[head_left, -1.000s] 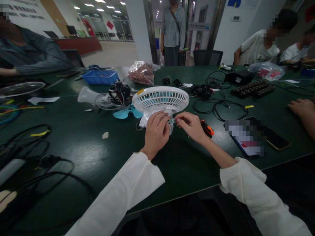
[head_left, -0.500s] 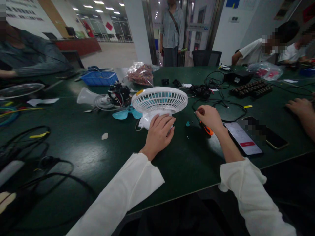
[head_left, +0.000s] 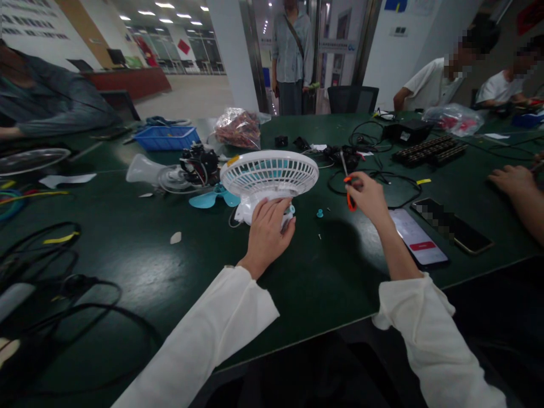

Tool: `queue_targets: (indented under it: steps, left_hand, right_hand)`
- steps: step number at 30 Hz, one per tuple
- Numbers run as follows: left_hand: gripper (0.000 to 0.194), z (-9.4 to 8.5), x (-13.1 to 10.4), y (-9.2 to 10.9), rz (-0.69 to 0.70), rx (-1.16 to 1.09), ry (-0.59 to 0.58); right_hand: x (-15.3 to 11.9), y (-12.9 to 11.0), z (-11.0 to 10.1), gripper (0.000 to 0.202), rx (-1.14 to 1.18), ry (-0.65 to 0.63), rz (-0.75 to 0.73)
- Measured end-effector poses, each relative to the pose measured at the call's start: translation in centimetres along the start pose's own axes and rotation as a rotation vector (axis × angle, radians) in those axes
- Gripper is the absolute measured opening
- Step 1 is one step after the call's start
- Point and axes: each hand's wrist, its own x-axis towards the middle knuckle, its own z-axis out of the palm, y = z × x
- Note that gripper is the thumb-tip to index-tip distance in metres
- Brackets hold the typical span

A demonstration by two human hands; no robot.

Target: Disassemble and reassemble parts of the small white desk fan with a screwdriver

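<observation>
A white fan (head_left: 269,170) with a slotted round grille lies face up on the dark green table. My left hand (head_left: 272,229) is closed around its motor housing, fingers over the top. My right hand (head_left: 369,197) grips a screwdriver (head_left: 350,195) by its orange handle, raised above the table with its shaft pointing up and away. A small teal knob (head_left: 320,213) and a tiny screw (head_left: 319,236) lie between my hands. Light blue fan blades (head_left: 208,198) rest left of the fan, partly behind it.
Behind the blades lie a white fan stand (head_left: 147,170) and a dark motor (head_left: 199,164). Farther back are a blue basket (head_left: 168,139) and a plastic bag (head_left: 238,129). Two phones (head_left: 419,238) lie by my right forearm, with a co-worker's hand (head_left: 512,178) beyond. Cables (head_left: 72,277) spread at left.
My right hand has lifted the screwdriver off the table and turned it, so the shaft now points upward. My left hand stays on the fan. The view has shifted slightly.
</observation>
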Motion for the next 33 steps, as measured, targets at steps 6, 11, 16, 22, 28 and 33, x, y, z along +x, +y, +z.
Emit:
queue_targets:
  steps: [6,11,16,22,28,33]
  left_hand:
    - [0.038,0.0,0.0,0.0,-0.018,-0.018,-0.025]
    - [0.037,-0.1,0.0,0.1,-0.025,-0.029,-0.03]
    - [0.035,-0.1,0.0,0.2,-0.017,-0.018,-0.028]
    - [0.037,-0.2,0.0,0.1,-0.005,0.001,-0.029]
    - [0.04,-0.7,-0.6,1.6,0.24,0.061,-0.051]
    - [0.035,1.3,-0.7,5.2,0.245,0.053,-0.395]
  right_hand:
    - [-0.6,-3.2,0.4,0.031,0.938,0.137,0.015]
    - [-1.5,-5.0,-0.6,0.03,1.069,-0.19,0.029]
    - [-1.1,-4.5,-1.0,0.017,1.069,-0.083,-0.007]
    - [-0.9,-4.1,-1.1,0.014,1.132,-0.051,0.0]
    - [-0.5,-3.4,0.2,0.014,1.199,0.053,0.223]
    - [-0.3,-2.4,2.1,0.011,1.324,0.01,0.433]
